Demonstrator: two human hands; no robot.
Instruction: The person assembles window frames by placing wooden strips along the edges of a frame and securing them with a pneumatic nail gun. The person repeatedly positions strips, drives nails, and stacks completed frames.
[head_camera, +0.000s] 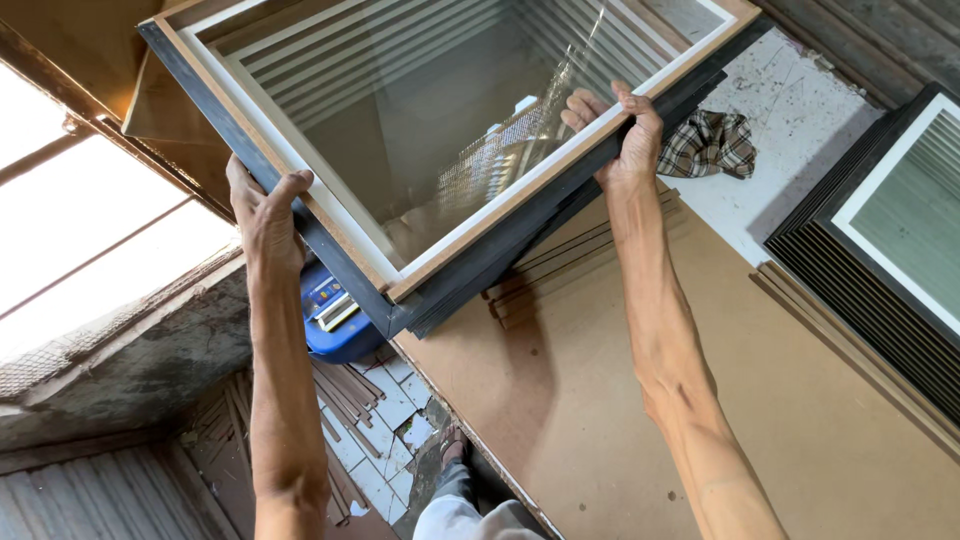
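Because the frame (440, 150) is held in the air by only two edges, the likeliest trouble is a slip. The left hand (265, 215) wraps its grip closed over the dark outer rail on the lower left side, thumb on top, and the right hand (625, 140) is closed on the lower right rail, fingers hooked over the pale inner strip. Neither hand supports the far side, so the weight hangs from the fingers (and the frame is tilted, its lowest corner pointing down between the arms). If either grip loosened, I judge that corner would drop onto the near left edge of the worktop (640, 400) or past it to the floor, and the glass could crack or fall out of its seat. A twist between the two hands could also strain the pane.

The frame itself is square, with a dark outer border, a tan wooden band inside it and a white strip next to the glass. The pane is clear and reflects ridged roofing and light. It is held above the worktop's far left corner. Beyond it lie a checked cloth (708, 143), a stack of similar frames (880, 250) at the right edge, and a blue container (335, 330) below the left edge.
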